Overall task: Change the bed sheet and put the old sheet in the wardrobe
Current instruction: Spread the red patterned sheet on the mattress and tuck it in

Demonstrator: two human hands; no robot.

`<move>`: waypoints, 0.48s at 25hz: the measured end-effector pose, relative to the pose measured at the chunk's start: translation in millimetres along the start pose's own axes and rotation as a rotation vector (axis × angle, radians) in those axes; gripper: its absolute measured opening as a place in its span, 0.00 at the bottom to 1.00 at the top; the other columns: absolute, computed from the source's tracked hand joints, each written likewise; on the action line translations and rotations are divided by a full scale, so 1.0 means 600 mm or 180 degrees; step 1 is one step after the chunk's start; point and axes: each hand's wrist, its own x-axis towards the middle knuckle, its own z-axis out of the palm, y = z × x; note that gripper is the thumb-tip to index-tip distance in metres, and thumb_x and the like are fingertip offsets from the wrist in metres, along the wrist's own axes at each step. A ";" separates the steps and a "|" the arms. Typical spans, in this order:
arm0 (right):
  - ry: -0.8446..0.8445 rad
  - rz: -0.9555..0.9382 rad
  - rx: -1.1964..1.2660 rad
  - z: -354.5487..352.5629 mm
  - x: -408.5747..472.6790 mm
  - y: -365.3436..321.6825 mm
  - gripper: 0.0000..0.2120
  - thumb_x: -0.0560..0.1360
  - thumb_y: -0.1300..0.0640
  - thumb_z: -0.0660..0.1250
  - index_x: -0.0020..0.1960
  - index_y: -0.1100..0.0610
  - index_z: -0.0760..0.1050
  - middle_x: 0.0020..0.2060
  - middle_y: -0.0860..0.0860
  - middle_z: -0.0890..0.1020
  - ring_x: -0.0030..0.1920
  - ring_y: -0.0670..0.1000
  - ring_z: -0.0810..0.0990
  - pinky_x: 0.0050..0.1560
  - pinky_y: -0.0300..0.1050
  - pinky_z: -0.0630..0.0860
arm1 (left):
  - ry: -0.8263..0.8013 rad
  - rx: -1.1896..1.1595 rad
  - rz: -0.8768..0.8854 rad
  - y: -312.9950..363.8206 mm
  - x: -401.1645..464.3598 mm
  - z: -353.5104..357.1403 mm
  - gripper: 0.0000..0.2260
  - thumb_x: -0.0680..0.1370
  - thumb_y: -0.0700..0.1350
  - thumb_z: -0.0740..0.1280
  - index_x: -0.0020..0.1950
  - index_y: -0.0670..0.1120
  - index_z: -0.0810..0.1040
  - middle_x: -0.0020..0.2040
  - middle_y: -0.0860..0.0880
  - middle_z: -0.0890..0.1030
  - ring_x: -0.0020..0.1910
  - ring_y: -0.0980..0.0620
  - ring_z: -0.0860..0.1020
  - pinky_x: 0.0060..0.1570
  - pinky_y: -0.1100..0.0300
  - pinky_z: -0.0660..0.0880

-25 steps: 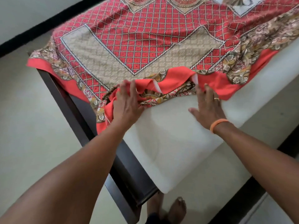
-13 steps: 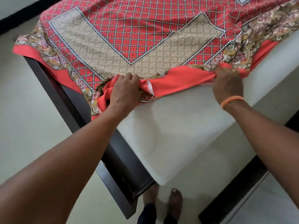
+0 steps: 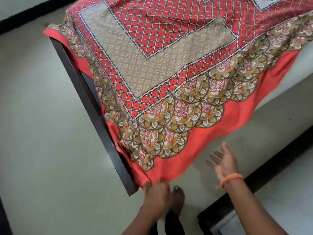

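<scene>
I am pulling the sheet corner down over the bed.

My left hand (image 3: pixel 156 190) is pinching the near corner of the red sheet (image 3: pixel 169 78) by the dark bed frame (image 3: pixel 94 112). My right hand (image 3: pixel 223 162) is spread wide, holding nothing. I think I should tug gently and evenly. The sheet's long side is running near to far, corner pointing at me.

A red patterned bed sheet (image 3: pixel 169 68) drapes over the bed's corner. The left hand (image 3: pixel 156 195) pinches its lowest corner beside the dark bed frame (image 3: pixel 94 112). The right hand (image 3: pixel 223 162) hovers nearby, fingers spread.
</scene>
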 end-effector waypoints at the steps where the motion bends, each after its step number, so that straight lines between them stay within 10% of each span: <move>1: -0.0321 0.0116 0.0099 0.016 -0.008 0.004 0.15 0.78 0.43 0.63 0.59 0.52 0.72 0.46 0.55 0.74 0.43 0.54 0.76 0.46 0.54 0.73 | -0.0018 -0.0590 -0.0187 0.003 0.001 0.008 0.21 0.68 0.54 0.51 0.48 0.49 0.80 0.48 0.49 0.81 0.49 0.48 0.80 0.55 0.50 0.75; 7: -0.0408 -0.0077 0.0303 0.086 -0.023 -0.003 0.07 0.74 0.59 0.72 0.49 0.57 0.76 0.48 0.57 0.83 0.41 0.53 0.82 0.45 0.50 0.80 | 0.1005 -0.4790 -0.1643 0.029 0.053 -0.027 0.24 0.74 0.53 0.72 0.63 0.45 0.68 0.56 0.45 0.78 0.54 0.43 0.80 0.45 0.47 0.80; 12: -0.0151 -0.0158 0.0411 0.023 -0.042 0.031 0.07 0.76 0.66 0.67 0.42 0.56 0.75 0.34 0.52 0.82 0.32 0.48 0.80 0.36 0.46 0.78 | 0.0631 -0.4421 -0.1582 0.046 0.065 -0.028 0.11 0.76 0.42 0.70 0.56 0.41 0.74 0.48 0.42 0.81 0.35 0.48 0.77 0.30 0.61 0.72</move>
